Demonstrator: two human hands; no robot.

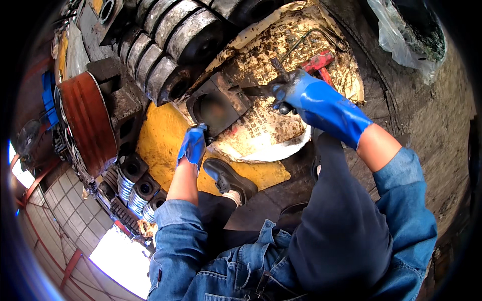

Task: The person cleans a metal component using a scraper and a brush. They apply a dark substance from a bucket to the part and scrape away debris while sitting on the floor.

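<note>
A dark, square metal block (pixel 236 100) with a wide round opening lies tilted on a dirty cream sheet. My left hand (pixel 193 144), in a blue glove, grips the near left edge of the block, its fingers partly hidden. In my blue-gloved right hand (pixel 301 95) is a dark hand tool (pixel 258 91), whose narrow end reaches the block's right side. A round black knob shows under the right fingers. I cannot tell the tool's exact kind. Beyond the right hand, a red-headed hammer (pixel 319 61) rests on the sheet.
Stacked cylindrical metal parts (pixel 175 40) stand at the far left. A rust-red drum (pixel 88 123) is on the left, with ringed metal parts (pixel 133 188) nearer. Yellow sheeting (pixel 160 135) lies near my shoe (pixel 228 175). A plastic-lined container (pixel 419 40) stands far right.
</note>
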